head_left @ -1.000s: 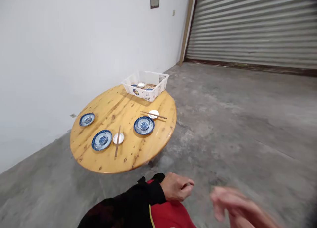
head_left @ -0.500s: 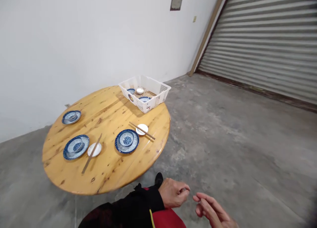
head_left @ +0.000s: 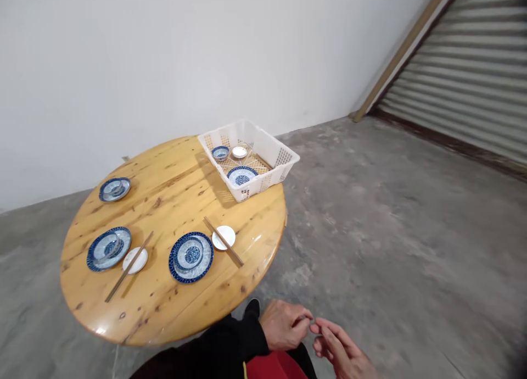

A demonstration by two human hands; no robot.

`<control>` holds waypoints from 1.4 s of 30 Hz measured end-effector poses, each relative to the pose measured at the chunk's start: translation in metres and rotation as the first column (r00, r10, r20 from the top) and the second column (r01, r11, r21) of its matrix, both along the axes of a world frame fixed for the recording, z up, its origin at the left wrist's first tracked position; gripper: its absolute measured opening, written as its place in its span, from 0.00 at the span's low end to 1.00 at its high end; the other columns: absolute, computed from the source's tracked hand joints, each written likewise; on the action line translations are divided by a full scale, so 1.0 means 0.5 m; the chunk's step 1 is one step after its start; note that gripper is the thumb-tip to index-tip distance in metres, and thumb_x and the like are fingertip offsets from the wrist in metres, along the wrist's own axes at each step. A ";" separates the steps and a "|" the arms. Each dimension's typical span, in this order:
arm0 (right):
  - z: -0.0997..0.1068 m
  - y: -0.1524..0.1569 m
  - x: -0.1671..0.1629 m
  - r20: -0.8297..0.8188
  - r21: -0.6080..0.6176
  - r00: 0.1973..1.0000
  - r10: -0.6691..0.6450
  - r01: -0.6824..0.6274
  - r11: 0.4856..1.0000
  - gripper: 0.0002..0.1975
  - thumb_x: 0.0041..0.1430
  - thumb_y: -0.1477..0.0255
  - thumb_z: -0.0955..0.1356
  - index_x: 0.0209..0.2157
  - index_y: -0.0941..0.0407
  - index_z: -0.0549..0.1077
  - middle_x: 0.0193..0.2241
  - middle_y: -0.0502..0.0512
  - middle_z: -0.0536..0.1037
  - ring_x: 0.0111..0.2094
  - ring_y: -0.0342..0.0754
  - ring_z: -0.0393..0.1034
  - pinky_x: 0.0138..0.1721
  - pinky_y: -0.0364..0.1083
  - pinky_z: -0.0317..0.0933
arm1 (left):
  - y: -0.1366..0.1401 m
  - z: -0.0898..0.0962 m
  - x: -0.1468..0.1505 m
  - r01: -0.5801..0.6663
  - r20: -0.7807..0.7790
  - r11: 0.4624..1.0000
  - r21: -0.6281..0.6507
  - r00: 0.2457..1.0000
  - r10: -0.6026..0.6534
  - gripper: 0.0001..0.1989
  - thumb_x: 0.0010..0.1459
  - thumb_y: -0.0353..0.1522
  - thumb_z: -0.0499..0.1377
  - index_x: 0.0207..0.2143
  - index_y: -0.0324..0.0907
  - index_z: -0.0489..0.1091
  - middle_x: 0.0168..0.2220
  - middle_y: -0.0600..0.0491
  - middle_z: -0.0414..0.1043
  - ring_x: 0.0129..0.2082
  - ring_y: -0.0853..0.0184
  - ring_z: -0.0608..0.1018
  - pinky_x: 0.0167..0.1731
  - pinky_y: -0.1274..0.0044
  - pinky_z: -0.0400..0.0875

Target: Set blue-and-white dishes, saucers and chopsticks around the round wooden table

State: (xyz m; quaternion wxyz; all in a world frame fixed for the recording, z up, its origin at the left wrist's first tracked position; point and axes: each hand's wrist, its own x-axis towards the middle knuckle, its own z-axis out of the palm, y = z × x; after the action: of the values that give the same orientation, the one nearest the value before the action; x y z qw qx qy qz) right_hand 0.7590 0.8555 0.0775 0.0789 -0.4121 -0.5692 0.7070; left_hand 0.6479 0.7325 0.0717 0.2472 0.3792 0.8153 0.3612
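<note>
The round table ends short of the hands: its near edge curves past the sleeve of the left hand, while grey floor runs wide from the right hand to the shutter. The left fingers are curled into a loose fist, the right ones half bent, tips close together; whether a small thing is pinched there cannot be told. A white wall stands behind. By the table's right edge sits the basket, one rim corner jutting past the wood in this view. Inside it are a bowl at far left, a dish beside it, a plate towards the front and sticks along the right side. Nearest the hands, the near plate bears the near bowl; just beside lies the near saucer, the near chopsticks across it. Leftward, the left plate bears the left bowl, with the left saucer and left chopsticks likewise crossed. The far plate carries the far bowl by the left edge.
</note>
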 end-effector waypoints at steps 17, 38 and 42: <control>0.078 0.351 -0.357 -0.199 0.044 0.804 0.560 -0.564 0.825 0.29 0.45 0.44 0.76 0.31 0.59 0.80 0.24 0.55 0.77 0.22 0.45 0.69 0.25 0.44 0.64 | 0.238 0.044 -0.157 -0.666 0.013 0.731 0.151 0.741 0.672 0.15 0.67 0.33 0.50 0.41 0.41 0.76 0.27 0.54 0.78 0.22 0.72 0.76 0.25 0.81 0.69; 0.274 0.405 -0.885 -0.121 0.678 0.579 0.806 -0.545 0.493 0.12 0.57 0.61 0.74 0.30 0.57 0.80 0.23 0.54 0.78 0.22 0.44 0.70 0.25 0.43 0.65 | 0.137 0.021 -0.247 -0.832 0.009 0.495 0.250 0.513 0.858 0.14 0.69 0.33 0.51 0.44 0.42 0.76 0.32 0.52 0.81 0.28 0.69 0.82 0.33 0.80 0.75; 0.225 0.370 -1.053 0.082 0.645 0.521 0.849 -0.678 0.353 0.05 0.58 0.73 0.72 0.30 0.61 0.79 0.25 0.59 0.80 0.21 0.44 0.71 0.23 0.41 0.64 | 0.127 0.014 -0.259 -0.867 0.010 0.435 0.243 0.451 0.893 0.14 0.68 0.33 0.51 0.44 0.42 0.76 0.32 0.51 0.81 0.27 0.69 0.82 0.31 0.80 0.75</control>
State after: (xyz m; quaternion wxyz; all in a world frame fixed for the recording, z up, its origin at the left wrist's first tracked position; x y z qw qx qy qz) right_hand 0.2327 1.0406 0.1897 -0.0603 0.0537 -0.8711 0.4844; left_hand 0.5185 0.7962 0.0788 -0.0682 -0.0561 0.8625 0.4983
